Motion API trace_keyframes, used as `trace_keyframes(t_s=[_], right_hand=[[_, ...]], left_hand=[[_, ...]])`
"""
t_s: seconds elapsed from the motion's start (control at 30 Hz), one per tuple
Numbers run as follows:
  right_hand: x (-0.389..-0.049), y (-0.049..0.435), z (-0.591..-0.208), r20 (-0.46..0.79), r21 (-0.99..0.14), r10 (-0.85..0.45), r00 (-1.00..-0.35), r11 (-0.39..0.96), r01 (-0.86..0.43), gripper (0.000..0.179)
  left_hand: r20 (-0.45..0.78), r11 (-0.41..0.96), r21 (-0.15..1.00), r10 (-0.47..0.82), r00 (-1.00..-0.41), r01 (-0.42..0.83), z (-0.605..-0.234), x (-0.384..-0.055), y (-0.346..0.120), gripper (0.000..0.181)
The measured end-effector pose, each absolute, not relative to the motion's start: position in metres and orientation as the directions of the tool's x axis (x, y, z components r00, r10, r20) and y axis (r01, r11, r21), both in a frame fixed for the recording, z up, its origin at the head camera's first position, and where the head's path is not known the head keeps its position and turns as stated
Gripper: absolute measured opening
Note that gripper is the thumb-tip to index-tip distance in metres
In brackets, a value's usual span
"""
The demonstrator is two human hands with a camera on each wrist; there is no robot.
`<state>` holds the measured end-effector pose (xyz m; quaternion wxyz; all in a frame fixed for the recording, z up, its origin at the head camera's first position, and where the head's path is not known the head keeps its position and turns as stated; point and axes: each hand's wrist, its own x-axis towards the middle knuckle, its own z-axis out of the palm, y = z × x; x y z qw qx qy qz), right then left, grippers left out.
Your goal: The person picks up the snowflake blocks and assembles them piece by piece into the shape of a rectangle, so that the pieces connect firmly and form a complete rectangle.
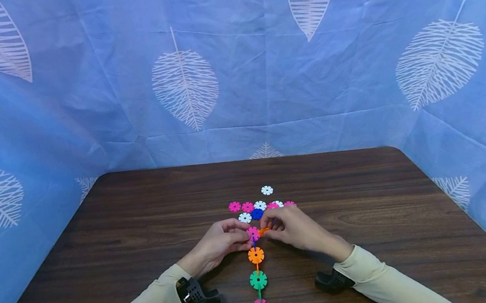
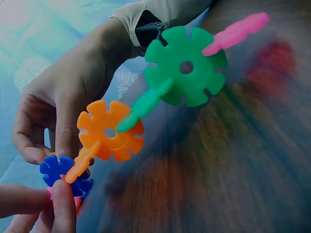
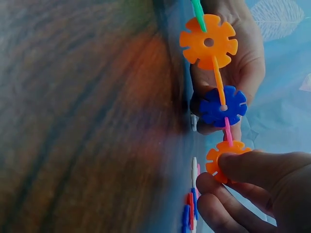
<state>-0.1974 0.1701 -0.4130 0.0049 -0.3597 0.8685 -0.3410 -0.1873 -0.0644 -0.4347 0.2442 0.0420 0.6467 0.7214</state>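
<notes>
Blue leaf-printed cloth (image 1: pixel 243 84) hangs behind the brown table (image 1: pixel 132 229). From afar I see the chain of discs (image 1: pixel 254 280) running from the centre toward six o'clock. My left hand (image 1: pixel 218 242) pinches its far pink disc (image 1: pixel 253 233); my right hand (image 1: pixel 298 229) pinches the orange disc (image 1: pixel 264 231) at three o'clock from it. I judge them light, stiff, perhaps slippery; better to hold by the rim.

pink, white and blue notched discs (image 1: pixel 260 205) on dark wood-grain table (image 1: pixel 100 264)
</notes>
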Motion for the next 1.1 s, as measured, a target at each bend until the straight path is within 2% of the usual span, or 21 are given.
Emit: trace_keyframes(t_s=[0.23,0.7,0.93,1.1], right_hand=[[-0.196,0.169,-0.416,0.247,-0.597,-0.621,-0.744,0.507,-0.622,0.012],[-0.193,0.165,-0.41,0.183,-0.6,-0.636,-0.75,0.532,-0.598,0.011],[-0.199,0.176,-0.405,0.204,-0.601,-0.64,-0.741,0.515,-0.611,0.018],[-0.206,0.187,-0.406,0.208,-0.598,-0.614,-0.761,0.536,-0.596,0.022]], left_hand=[[-0.245,-0.049,0.956,0.408,-0.879,-0.289,-0.436,-0.187,-0.064,0.027],[-0.254,-0.032,0.957,0.386,-0.887,-0.288,-0.44,-0.188,-0.067,0.027],[-0.256,-0.03,0.957,0.375,-0.891,-0.287,-0.439,-0.189,-0.067,0.026],[-0.251,-0.043,0.957,0.374,-0.893,-0.287,-0.438,-0.189,-0.068,0.025]])
